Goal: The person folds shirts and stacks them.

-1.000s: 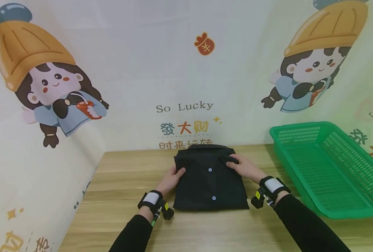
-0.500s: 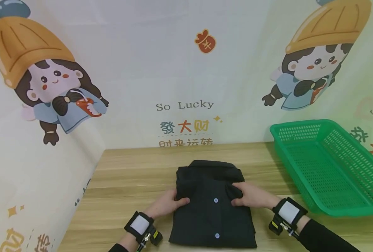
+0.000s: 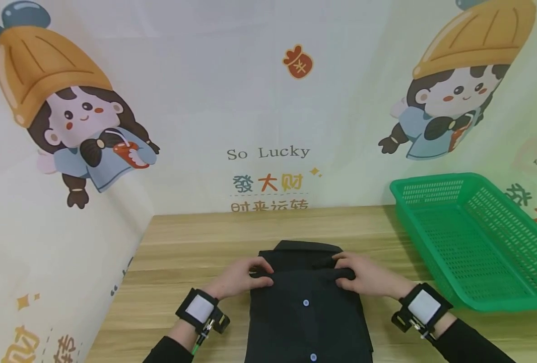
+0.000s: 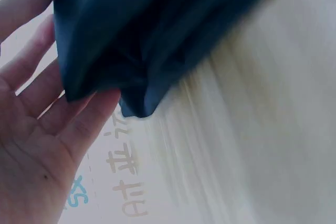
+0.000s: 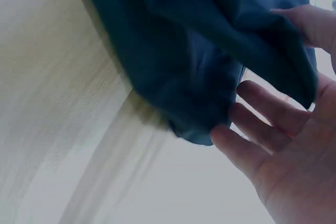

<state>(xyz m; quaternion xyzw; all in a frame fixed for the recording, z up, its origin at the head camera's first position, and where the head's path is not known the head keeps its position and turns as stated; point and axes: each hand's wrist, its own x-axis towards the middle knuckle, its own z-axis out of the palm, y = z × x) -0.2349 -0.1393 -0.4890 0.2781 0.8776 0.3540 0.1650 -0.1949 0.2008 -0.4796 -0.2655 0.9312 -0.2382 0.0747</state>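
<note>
A black folded shirt [image 3: 305,327] with light buttons down its front lies on the table, collar end toward the back wall. The lower part runs out of the head view. With thumb and fingers my left hand [image 3: 243,277] pinches the left end of the fold below the collar. At the fold's other end, my right hand [image 3: 365,275] pinches a bunched bit of cloth. In the left wrist view the shirt [image 4: 142,30] droops in loose folds past the fingers. The right wrist view has the cloth [image 5: 184,51] hanging from between thumb and fingers.
A green plastic basket [image 3: 477,247] with perforated sides stands at the right of the wood-grain table [image 3: 196,242]. A printed cloth backdrop [image 3: 196,101] rises behind the table and along both sides.
The shirt has come toward me, away from the back wall. My left hand has shifted from its side edge to pinch the fold's left end. My right hand has kept its pinch.
</note>
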